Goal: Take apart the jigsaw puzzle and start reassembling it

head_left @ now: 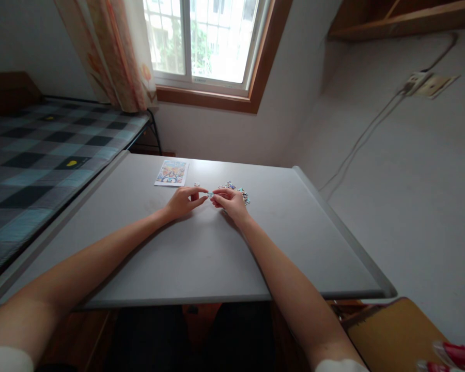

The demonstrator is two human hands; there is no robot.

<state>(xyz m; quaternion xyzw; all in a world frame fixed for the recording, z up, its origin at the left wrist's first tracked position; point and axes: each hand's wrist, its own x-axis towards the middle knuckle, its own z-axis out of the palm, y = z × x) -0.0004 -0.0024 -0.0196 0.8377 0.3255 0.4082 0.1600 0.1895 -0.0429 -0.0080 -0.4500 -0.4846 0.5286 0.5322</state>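
Note:
Over the middle of the table, my left hand (183, 201) and my right hand (231, 202) meet at a small light-blue jigsaw piece (210, 195). Thumb and forefinger of each hand pinch it from opposite sides; whether it is one piece or two joined is too small to tell. Just behind and beside my right hand lies a pile of loose jigsaw pieces (228, 185), partly hidden by that hand. Another jigsaw piece (197, 184) lies on its own behind my left hand. To the left, a printed picture sheet (172, 173) with a colourful design rests flat.
The grey-white table (170, 268) has raised side edges. A bed (54, 139) with a checked cover stands at the left, a window (201, 46) with a curtain (116, 57) behind. Cables run from a wall socket (418, 82). At lower right is a yellow-brown stool (399, 330).

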